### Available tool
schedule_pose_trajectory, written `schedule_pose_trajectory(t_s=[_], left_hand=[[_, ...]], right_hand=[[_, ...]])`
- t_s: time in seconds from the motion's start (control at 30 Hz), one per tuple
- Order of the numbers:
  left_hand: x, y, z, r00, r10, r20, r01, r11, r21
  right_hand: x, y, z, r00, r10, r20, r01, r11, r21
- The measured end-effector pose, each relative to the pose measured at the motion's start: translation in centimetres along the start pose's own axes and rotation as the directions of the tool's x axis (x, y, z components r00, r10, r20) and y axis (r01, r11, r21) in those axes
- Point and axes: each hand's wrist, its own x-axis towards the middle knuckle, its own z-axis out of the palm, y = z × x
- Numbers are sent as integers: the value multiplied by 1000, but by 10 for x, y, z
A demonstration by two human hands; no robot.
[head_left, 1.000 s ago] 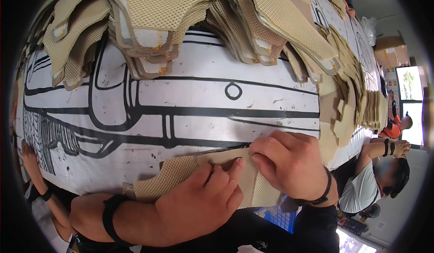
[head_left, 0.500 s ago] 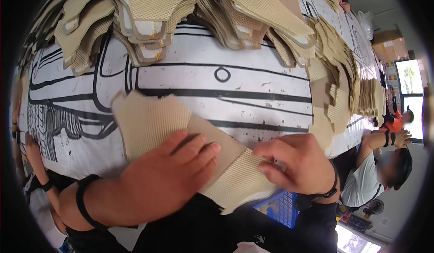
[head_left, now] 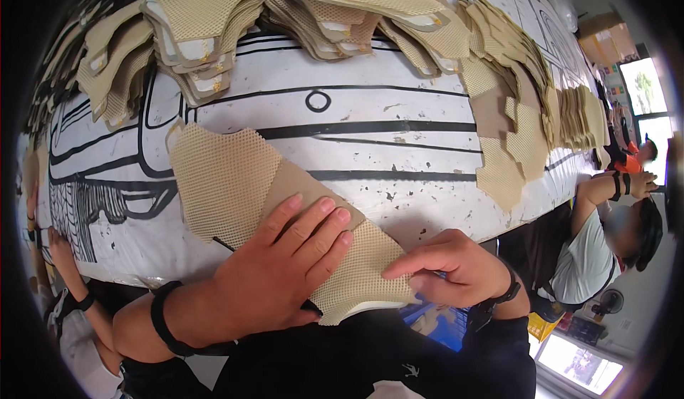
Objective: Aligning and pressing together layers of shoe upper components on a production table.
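Observation:
A beige mesh fabric piece with a smooth tan band across its middle lies slantwise at the table's near edge, its near right end reaching over the edge. My left hand rests flat on the band, fingers stretched out, pressing the piece. A thin dark tip shows to the left of this hand and a dark bit by its thumb; what they belong to is hidden. At the piece's right end my right hand is closed, index finger on the mesh and thumb at its edge, pinching it.
Stacks of similar beige mesh pieces stand along the table's far side, with more at the right. Black line drawings cover the white table. Below the edge is a blue basket. A person is at the right, another person's arm at left.
The piece has slid toward me and slightly left, with my left hand still flat on it. My right hand has moved down and closer to the near end. The view has shifted a little.

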Motion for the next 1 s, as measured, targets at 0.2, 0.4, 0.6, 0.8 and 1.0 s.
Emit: schedule_pose_trajectory(t_s=[0.2, 0.4, 0.6, 0.8, 1.0], left_hand=[[4, 2, 3, 1000, -12, -23, 13, 998, 57], [8, -16, -4, 998, -20, -61, 21, 1000, 20], [16, -25, -9, 1000, 0, -27, 1, 1000, 6], [15, -26, -5, 997, -13, -73, 11, 999, -30], [12, -22, -8, 1000, -5, -9, 5, 1000, -6]], right_hand=[[-3, 5, 9, 954, -249, -167, 131, 847, -515], [19, 16, 5, 816, -529, -233, 290, 723, -627], [38, 24, 7, 765, -638, -82, 394, 565, -725], [39, 35, -2, 909, -376, -182, 313, 902, -297], [28, 29, 1, 785, -619, -12, 373, 488, -789]])
